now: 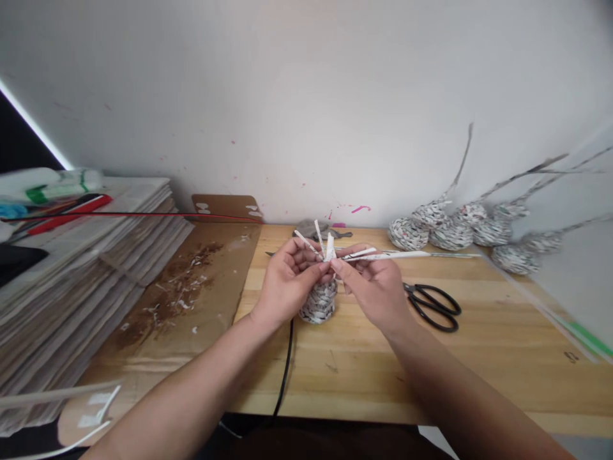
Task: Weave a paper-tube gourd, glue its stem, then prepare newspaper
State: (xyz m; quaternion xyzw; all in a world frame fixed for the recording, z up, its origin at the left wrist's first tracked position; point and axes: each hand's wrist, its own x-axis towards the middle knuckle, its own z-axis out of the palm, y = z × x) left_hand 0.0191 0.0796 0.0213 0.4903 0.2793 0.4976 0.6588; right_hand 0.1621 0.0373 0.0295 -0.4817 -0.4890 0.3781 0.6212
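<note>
A small woven paper piece (318,303) stands upright near the middle of the wooden table, with several paper strips (330,246) sticking up and out of its top. My left hand (292,275) is closed around the left side of the top, thumb and fingers pressed on the strips. From the right, my right hand (373,281) pinches the strips at the same spot, its thumb close to the left thumb. A long paper strip (412,255) runs out to the right past my right hand. The fingertips partly hide the top of the weave.
Black-handled scissors (438,308) lie right of my right hand. Several woven paper pieces with long stems (453,233) stand at the back right. Stacked paper (138,243) and stained cardboard (191,300) are on the left. A black cable (286,370) hangs over the front edge.
</note>
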